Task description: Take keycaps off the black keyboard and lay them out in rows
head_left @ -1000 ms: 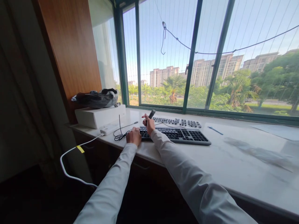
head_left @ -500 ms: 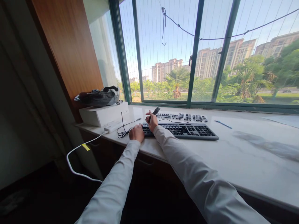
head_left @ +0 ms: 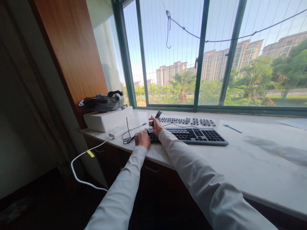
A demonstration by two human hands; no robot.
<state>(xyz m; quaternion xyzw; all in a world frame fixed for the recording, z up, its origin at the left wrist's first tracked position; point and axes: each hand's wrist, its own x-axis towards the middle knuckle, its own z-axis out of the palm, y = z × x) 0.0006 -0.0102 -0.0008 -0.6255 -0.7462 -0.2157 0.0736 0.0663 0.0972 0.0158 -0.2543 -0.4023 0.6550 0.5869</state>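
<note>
A dark keyboard frame (head_left: 211,135) lies on the pale marble counter, keycap sockets facing up. My left hand (head_left: 143,139) is closed on the keyboard's left end, its fingertips at the edge. Above the left part of the keyboard, my right hand (head_left: 156,126) is wrapped round a small black brush (head_left: 158,114), bristles pointing up. Rows of loose keycaps (head_left: 203,122) lie behind the keyboard. A coiled black cable (head_left: 129,139) sits just left of my left hand.
At the left stand a white box (head_left: 107,119) with a plastic-wrapped bundle (head_left: 103,101) on it, and a white adapter (head_left: 117,132) with a cord. A blue stick (head_left: 232,128) and a clear plastic bag (head_left: 275,148) lie to the right. Behind is the window.
The view has shifted slightly, so everything appears a little lower and further right. My right hand and the brush have dipped slightly toward the keyboard; both hands keep their grips.
</note>
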